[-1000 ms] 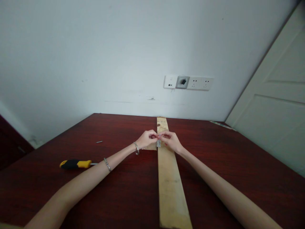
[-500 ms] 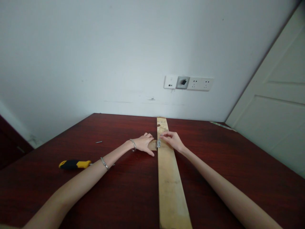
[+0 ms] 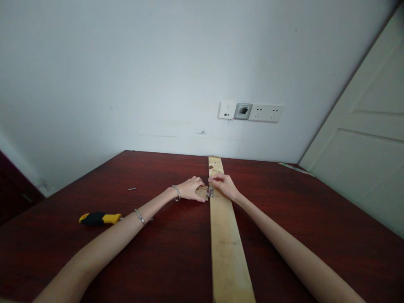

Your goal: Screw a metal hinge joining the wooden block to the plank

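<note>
A long pale wooden plank (image 3: 227,244) runs from the near edge of the table to the wall. A shorter piece of wood (image 3: 202,192) butts against its left side, and my left hand (image 3: 190,189) grips that piece between thumb and fingers. Where the two woods meet lies a small metal hinge (image 3: 211,192). Just above the hinge, my right hand (image 3: 225,185) rests over the plank with thumb and forefinger pinched. Whatever is between those fingertips is too small to make out.
A yellow-and-black screwdriver (image 3: 100,218) lies at the left, its shaft partly behind my left forearm. Farther back is a loose screw (image 3: 131,189). The dark red table (image 3: 164,261) meets a white wall with sockets (image 3: 251,112); a pale door (image 3: 372,126) stands at the right.
My right fingertips have shifted slightly left over the hinge. The left thumb has come in closer to the short piece of wood. The view has tilted a little.
</note>
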The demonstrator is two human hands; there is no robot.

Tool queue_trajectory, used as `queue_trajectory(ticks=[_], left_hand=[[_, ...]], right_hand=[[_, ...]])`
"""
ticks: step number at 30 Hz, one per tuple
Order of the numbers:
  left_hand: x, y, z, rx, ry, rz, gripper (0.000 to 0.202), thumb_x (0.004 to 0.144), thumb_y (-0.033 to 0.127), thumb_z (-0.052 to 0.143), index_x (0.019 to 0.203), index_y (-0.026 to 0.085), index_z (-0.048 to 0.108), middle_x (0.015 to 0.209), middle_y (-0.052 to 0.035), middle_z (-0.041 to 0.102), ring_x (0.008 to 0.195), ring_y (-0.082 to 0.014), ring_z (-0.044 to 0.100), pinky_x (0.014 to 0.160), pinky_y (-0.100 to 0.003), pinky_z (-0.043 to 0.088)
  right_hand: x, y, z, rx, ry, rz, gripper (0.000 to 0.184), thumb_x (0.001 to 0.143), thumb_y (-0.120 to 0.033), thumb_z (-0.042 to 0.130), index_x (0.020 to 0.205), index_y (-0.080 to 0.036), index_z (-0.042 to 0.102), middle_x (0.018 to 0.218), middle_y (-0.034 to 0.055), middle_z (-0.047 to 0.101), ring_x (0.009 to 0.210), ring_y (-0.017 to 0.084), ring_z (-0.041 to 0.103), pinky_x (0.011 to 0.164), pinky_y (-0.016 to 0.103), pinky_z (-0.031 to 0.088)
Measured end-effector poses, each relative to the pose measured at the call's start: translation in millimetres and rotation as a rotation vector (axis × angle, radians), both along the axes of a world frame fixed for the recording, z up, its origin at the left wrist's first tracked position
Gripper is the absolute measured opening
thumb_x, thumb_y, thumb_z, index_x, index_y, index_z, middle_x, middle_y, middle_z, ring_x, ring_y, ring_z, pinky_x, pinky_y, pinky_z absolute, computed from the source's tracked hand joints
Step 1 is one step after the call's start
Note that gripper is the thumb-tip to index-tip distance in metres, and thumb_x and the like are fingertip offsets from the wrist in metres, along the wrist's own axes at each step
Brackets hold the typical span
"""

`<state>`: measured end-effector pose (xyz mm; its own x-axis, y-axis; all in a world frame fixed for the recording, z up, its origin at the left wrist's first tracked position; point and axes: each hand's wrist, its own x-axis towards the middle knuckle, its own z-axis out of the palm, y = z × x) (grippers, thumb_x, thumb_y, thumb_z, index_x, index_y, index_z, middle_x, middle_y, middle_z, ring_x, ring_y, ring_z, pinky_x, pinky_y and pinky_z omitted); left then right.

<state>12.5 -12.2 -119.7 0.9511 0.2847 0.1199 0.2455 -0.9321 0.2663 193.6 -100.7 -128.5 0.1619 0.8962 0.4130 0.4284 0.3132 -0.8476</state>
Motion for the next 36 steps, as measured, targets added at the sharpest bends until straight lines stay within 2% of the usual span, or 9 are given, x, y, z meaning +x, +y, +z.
queue_trajectory(ticks=[6, 20, 36], left_hand=[[-1.1, 3.2, -2.0, -0.014, -0.043, -0.028, 0.06, 0.063, 0.051, 0.075, 0.106, 0.014, 0.059, 0.106, -0.0106, 0.054, 0.098, -0.0259, 0.047, 0.085, -0.034, 0.039], [-3.8, 6.2, -1.0, -0.112, -0.127, -0.014, 0.058, 0.058, 0.05, 0.078, 0.103, 0.016, 0.062, 0.095, -0.0061, 0.055, 0.091, -0.0224, 0.05, 0.08, -0.03, 0.041], [-2.6, 2.7, 0.0, -0.1, -0.123, -0.028, 0.058, 0.06, 0.052, 0.076, 0.104, 0.017, 0.062, 0.096, -0.0062, 0.054, 0.092, -0.0226, 0.049, 0.08, -0.03, 0.04]], right_hand=[[2.8, -0.6, -6.8, 0.001, 0.029, 0.004, 0.025, 0.071, -0.039, 0.066, 0.077, -0.016, 0.07, 0.08, 0.0053, 0.072, 0.076, 0.018, 0.064, 0.076, 0.033, 0.05], [2.8, -3.3, -7.2, -0.016, 0.01, 0.041, 0.025, 0.072, -0.04, 0.065, 0.078, -0.017, 0.07, 0.08, 0.0045, 0.072, 0.073, 0.017, 0.064, 0.073, 0.032, 0.05], [1.1, -4.7, -5.7, 0.012, -0.072, 0.055, 0.02, 0.074, -0.037, 0.064, 0.078, -0.018, 0.072, 0.079, 0.0049, 0.072, 0.075, 0.018, 0.064, 0.072, 0.032, 0.049]])
